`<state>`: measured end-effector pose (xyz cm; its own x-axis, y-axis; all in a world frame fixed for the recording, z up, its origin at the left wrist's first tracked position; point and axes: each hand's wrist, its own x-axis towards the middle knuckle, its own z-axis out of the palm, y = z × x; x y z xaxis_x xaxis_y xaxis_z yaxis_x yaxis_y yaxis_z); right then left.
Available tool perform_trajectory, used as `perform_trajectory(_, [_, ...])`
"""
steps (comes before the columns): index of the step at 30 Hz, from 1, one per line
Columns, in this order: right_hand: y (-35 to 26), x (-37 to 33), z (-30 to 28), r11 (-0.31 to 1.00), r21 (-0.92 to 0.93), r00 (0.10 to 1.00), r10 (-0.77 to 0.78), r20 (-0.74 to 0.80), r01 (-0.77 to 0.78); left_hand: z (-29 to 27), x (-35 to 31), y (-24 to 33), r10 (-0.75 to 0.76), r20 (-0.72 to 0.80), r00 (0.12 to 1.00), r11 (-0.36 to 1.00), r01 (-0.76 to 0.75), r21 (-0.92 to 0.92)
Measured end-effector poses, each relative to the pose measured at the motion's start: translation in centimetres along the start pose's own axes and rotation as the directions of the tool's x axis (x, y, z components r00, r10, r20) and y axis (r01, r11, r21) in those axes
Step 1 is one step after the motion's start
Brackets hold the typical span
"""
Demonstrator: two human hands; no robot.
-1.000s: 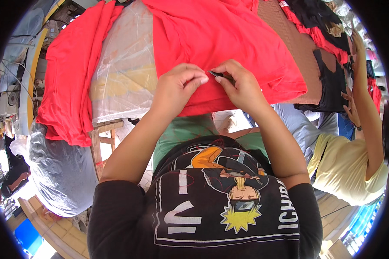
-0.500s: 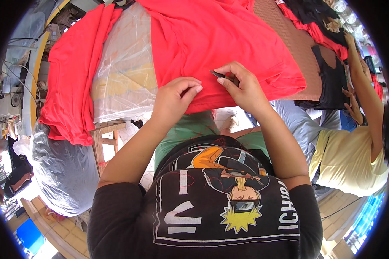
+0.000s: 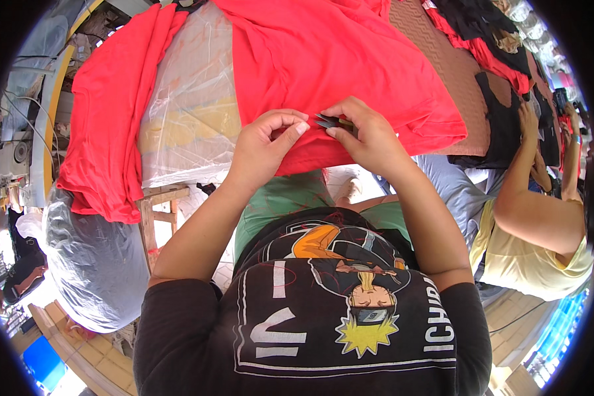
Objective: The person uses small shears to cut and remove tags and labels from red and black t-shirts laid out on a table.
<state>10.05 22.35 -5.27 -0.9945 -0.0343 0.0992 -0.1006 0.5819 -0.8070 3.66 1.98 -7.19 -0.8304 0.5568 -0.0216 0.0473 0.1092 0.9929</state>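
Observation:
A red garment (image 3: 323,59) is spread over the table in front of me, its near edge hanging toward my lap. Over that near part, my left hand (image 3: 264,146) has thumb and forefinger pinched together; what lies between the tips is too small to make out. My right hand (image 3: 371,140) grips a small pair of dark thread snips (image 3: 326,121). The blades point left toward the left fingertips, slightly parted, with a small gap between the two hands.
Another red garment (image 3: 112,112) hangs at the left beside clear plastic sheeting (image 3: 191,99). A grey plastic-wrapped bundle (image 3: 96,264) stands at lower left. On the right, a co-worker in a yellow top (image 3: 534,254) handles black garments (image 3: 501,122) on the brown padded table (image 3: 452,72).
The snips' blades now show parted and nearer my left fingertips. My left hand has turned slightly, its pinch higher. The co-worker's arms on the right have shifted lower.

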Motion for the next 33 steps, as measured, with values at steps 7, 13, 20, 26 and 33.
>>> perform_trajectory(7, [0.8,0.5,0.7,0.998,-0.022,0.995,-0.067,-0.077,0.066,-0.8,-1.7,1.6,0.125,0.164,0.979,0.919,-0.176,0.353])
perform_trajectory(13, [-0.3,-0.6,-3.0,0.993,-0.005,0.987,0.115,-0.111,-0.116,-5.7,-1.2,7.5,0.109,0.462,0.88,0.77,-0.368,0.521])
perform_trajectory(20, [1.2,-2.8,-4.0,0.93,-0.365,0.996,-0.071,-0.053,0.047,-3.0,-2.2,1.7,0.33,0.225,0.917,0.543,-0.38,0.749])
perform_trajectory(26, [4.5,-3.3,-7.2,0.865,-0.496,0.994,0.028,-0.102,-0.076,-3.0,-1.7,2.0,0.13,-0.095,0.987,0.877,-0.07,0.475])
perform_trajectory(33, [2.1,-2.8,-12.6,0.988,0.036,0.989,0.148,0.009,-0.148,-4.3,-2.3,2.9,0.1,-0.146,0.984,0.994,-0.094,0.05])
